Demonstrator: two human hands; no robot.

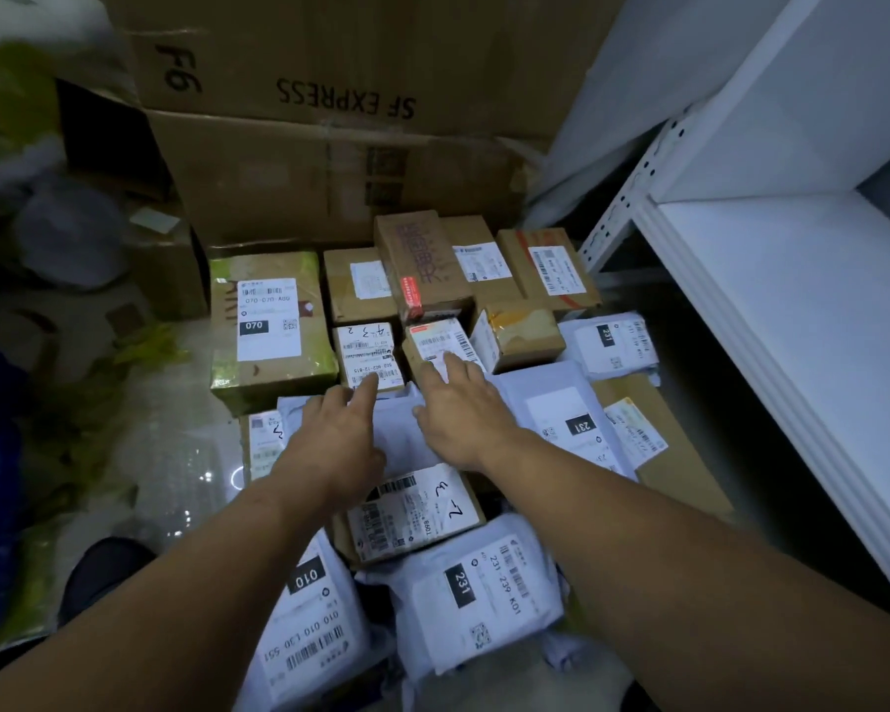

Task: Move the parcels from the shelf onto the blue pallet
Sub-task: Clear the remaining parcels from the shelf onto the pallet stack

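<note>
A pile of parcels lies low in front of me: brown cartons and pale grey mailer bags, all labelled. Whatever they rest on is hidden. My left hand [336,428] and my right hand [461,409] lie flat, fingers spread, on a grey mailer bag [401,435] in the middle of the pile. Their fingertips reach two small labelled boxes, one [368,354] on the left and one [440,344] on the right. A large green-taped carton [271,326] sits at the left. The white shelf [771,295] at the right shows bare boards.
Tall cardboard boxes [340,146] marked SF EXPRESS stand behind the pile. Bubble wrap [176,454], green plastic and bags clutter the floor at the left. My dark shoe [105,573] is at the lower left. The shelf's perforated upright [633,192] borders the pile on the right.
</note>
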